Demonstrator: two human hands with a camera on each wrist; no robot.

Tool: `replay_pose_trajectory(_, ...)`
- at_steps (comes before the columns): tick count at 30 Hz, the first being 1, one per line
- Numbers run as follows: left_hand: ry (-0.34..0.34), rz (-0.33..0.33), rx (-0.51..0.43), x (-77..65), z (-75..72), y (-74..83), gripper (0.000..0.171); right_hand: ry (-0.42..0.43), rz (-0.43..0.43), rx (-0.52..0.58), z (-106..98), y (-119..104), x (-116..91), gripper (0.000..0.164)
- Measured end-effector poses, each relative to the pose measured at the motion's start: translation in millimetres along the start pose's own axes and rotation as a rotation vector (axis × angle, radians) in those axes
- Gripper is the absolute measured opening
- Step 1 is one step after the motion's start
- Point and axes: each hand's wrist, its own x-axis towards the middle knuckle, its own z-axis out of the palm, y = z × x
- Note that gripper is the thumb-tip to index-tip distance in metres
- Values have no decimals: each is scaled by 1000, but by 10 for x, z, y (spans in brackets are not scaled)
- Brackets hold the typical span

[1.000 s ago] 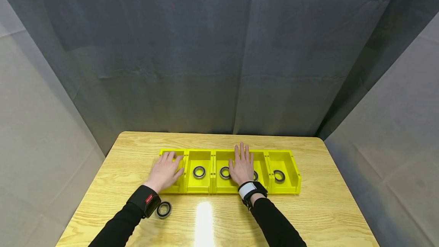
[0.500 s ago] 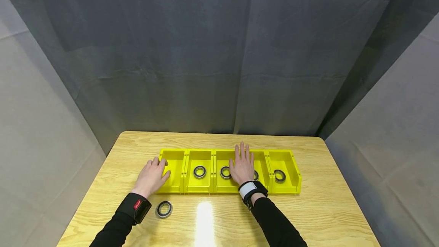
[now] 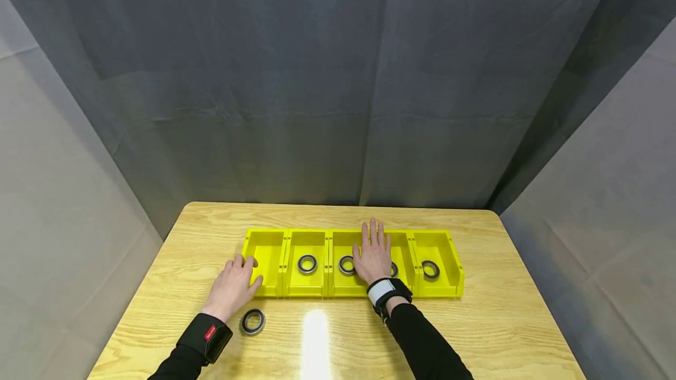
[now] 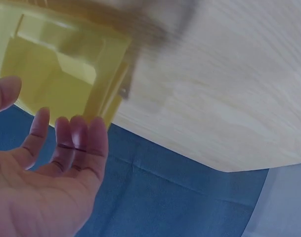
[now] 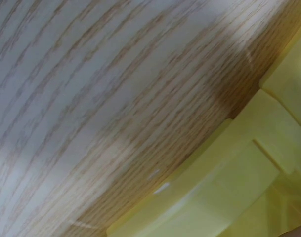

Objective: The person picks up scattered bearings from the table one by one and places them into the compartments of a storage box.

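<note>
My left hand (image 3: pixel 232 286) is at the left side of the leftmost yellow bin (image 3: pixel 268 251), fingers loosely bent and holding nothing. In the left wrist view, the fingers (image 4: pixel 95 143) are near that bin's wall; contact is unclear. My right hand (image 3: pixel 373 260) lies with straight fingers across the third and fourth bins, covering their divider. A ball bearing (image 3: pixel 261 322) lies on the table in front of the row. Other bearings sit in the second bin (image 3: pixel 300 264), third bin (image 3: pixel 341 265), fourth bin, partly hidden by my hand (image 3: pixel 394 270), and fifth bin (image 3: pixel 436 271).
The several yellow bins stand side by side on a wooden table (image 3: pixel 502 321). A dark grey curtain (image 3: pixel 274 104) hangs behind it, with pale panels (image 3: pixel 63 192) on both sides. The right wrist view shows a bin's rim (image 5: pixel 209 173) and wood grain.
My left hand has moved left from over the leftmost bin to its side, then slightly toward me, uncovering that bin's inside. My right hand and the bearings stay put.
</note>
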Motion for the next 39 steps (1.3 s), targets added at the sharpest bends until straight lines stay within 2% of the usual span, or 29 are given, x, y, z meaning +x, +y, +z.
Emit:
replay_pose_trajectory(6, 33, 40, -5, -135, 53, 59, 30, -5, 0, -11, -5, 2, 7, 62)
replay_pose_trajectory(14, 19, 14, 28, -185, 168, 99, 29, -2, 3, -15, 20, 26, 14, 63)
replay_pose_trajectory(20, 40, 45, 59, -248, 231, 125, 31, -1, 1, 2, 16, 18, -1, 62)
replay_pose_trajectory(25, 64, 36, 36, -309, 266, 138, 33, 7, -4, -1, 7, 16, 4, 62)
replay_pose_trajectory(27, 48, 21, 29, -333, 278, 134, 33, 8, -6, -9, 9, 17, 4, 62)
replay_pose_trajectory(33, -55, -50, 24, -381, 324, 102, 29, -5, -2, 7, 17, 17, 3, 62)
replay_pose_trajectory(39, -87, -88, -18, -416, 362, 113, 35, -7, 0, -5, 44, 34, 12, 62)
